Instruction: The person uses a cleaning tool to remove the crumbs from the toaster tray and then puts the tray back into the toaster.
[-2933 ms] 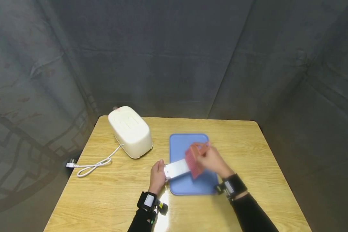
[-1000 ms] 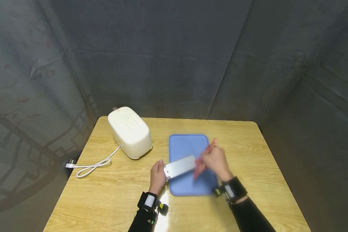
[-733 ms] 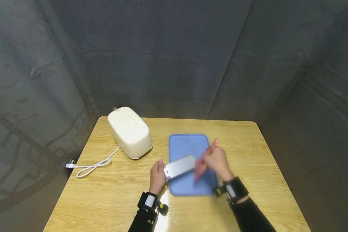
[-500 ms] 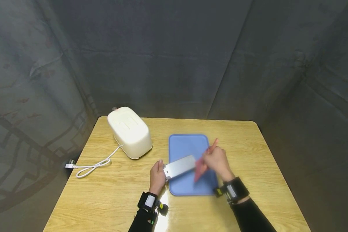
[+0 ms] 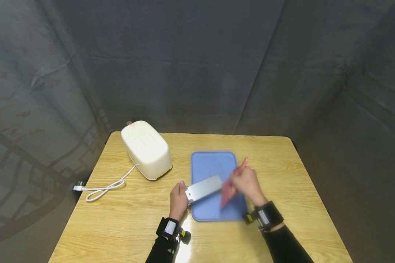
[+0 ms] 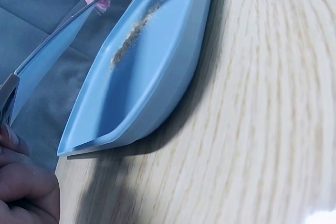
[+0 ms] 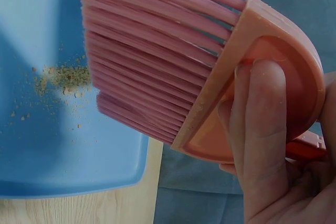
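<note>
My left hand (image 5: pixel 178 200) grips one end of a flat silver crumb tray (image 5: pixel 204 189), raised and tilted above a blue tray (image 5: pixel 214 162). A pink hand brush (image 5: pixel 228 191) is in my right hand (image 5: pixel 248 183), fingers curled around its orange-pink head in the right wrist view. The bristles (image 7: pixel 142 51) touch or nearly touch the crumb tray's far end, as the left wrist view shows. Brown crumbs (image 6: pixel 131 38) lie in a streak inside the blue tray. Part of the brush handle is hidden by my right hand.
A cream-white toaster (image 5: pixel 148 148) stands at the back left of the wooden table (image 5: pixel 128 226). Its white cord (image 5: pixel 100 191) lies looped in front, with the plug (image 5: pixel 80 188) at the left edge. Dark cloth (image 5: pixel 184 73) hangs behind the table.
Compared with 2.9 seconds ago, the brush has turned edge-on and its bristles point down, near the crumb tray's end. Over the last second, the hands have barely shifted.
</note>
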Motion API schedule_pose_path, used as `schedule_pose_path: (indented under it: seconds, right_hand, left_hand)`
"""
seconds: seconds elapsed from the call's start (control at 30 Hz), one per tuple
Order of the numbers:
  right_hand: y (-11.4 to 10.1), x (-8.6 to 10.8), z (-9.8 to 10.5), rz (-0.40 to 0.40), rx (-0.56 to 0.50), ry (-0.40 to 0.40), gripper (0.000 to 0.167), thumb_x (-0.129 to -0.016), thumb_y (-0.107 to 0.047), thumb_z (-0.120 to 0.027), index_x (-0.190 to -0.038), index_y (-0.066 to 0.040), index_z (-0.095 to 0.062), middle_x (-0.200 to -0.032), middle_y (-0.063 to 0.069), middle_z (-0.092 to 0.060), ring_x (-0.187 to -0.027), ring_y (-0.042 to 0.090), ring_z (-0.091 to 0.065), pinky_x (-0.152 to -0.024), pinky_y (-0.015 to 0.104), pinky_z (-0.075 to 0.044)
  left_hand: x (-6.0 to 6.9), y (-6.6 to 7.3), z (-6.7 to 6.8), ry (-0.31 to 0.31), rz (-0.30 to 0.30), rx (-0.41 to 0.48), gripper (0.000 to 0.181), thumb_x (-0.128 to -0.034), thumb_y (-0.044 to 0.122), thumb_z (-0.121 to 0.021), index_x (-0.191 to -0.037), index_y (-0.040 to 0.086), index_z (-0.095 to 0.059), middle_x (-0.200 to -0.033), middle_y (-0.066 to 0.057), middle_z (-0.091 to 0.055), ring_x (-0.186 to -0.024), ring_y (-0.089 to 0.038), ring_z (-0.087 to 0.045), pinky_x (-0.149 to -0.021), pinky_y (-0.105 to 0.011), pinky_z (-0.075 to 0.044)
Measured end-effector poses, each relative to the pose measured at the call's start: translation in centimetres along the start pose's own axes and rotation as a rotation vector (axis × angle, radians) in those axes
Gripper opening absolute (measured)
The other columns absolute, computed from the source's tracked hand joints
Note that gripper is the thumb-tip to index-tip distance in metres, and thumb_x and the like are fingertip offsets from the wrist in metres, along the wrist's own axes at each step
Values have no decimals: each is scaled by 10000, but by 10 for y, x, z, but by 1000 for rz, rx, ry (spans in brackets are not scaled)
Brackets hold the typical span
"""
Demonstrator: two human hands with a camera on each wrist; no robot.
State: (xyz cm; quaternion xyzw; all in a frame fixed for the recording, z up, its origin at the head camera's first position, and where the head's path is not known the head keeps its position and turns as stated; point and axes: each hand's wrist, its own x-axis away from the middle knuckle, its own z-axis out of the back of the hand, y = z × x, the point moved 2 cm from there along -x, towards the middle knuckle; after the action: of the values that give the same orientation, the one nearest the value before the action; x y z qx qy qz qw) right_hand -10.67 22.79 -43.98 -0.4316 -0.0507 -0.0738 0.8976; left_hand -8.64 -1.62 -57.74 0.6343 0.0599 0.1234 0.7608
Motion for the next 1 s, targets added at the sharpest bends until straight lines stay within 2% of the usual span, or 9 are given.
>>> schedule_pose_path:
  seconds: [0.57,0.67,0.77,0.8,0.87,0.97,1.0]
  right_hand:
    - [1,2,6,42,-8,-11,156,-952,-148,-584,-869,-62,-684,-580,46,-658,-476,243,-634,-369,277,-358]
    - [0,1,7,62,-14,-4,151,-967,-158,-587,-885,-71,-679,-588,44,-656,-479,242,-629,-376,288,-380]
    - [-1,-2,6,122,-4,4,147,-987,-187,-607,-925,-73,-678,-638,62,-656,-493,221,-599,-406,304,-422]
    - [-1,-2,6,143,-1,8,150,-994,-203,-618,-956,-74,-684,-658,80,-660,-502,207,-595,-417,308,-433]
    - [-3,-4,5,190,3,14,197,-994,-229,-650,-1064,-52,-700,-807,130,-712,-495,184,-558,-416,310,-438]
    - [-7,-5,3,262,8,-8,347,-971,-214,-694,-1243,-1,-664,-1107,201,-716,-517,169,-540,-408,306,-433]
    - [-9,-5,3,278,3,-20,353,-964,-210,-708,-1234,12,-668,-1208,205,-690,-557,176,-586,-413,307,-447]
  left_hand:
    - [-1,3,3,50,-19,-31,390,-1111,254,-420,-870,14,-611,-776,-80,-584,-719,-174,-533,-679,-328,-436]
    - [-1,4,3,45,-13,-30,388,-1112,248,-416,-865,15,-605,-770,-78,-574,-718,-174,-528,-679,-326,-432]
    - [-1,5,4,39,-1,-28,385,-1112,247,-415,-862,22,-601,-764,-70,-563,-716,-173,-524,-681,-324,-431]
    - [-1,5,4,37,2,-27,383,-1112,246,-415,-861,24,-601,-763,-67,-561,-716,-171,-524,-680,-324,-433]
    - [-1,5,4,35,8,-17,378,-1111,244,-419,-864,25,-602,-764,-66,-561,-716,-171,-525,-685,-327,-435]
    - [0,6,4,31,9,-8,378,-1110,244,-422,-865,24,-607,-768,-67,-567,-717,-170,-531,-687,-332,-441]
    - [0,6,4,26,9,-4,381,-1110,247,-421,-865,23,-608,-770,-68,-570,-717,-170,-532,-688,-332,-442]
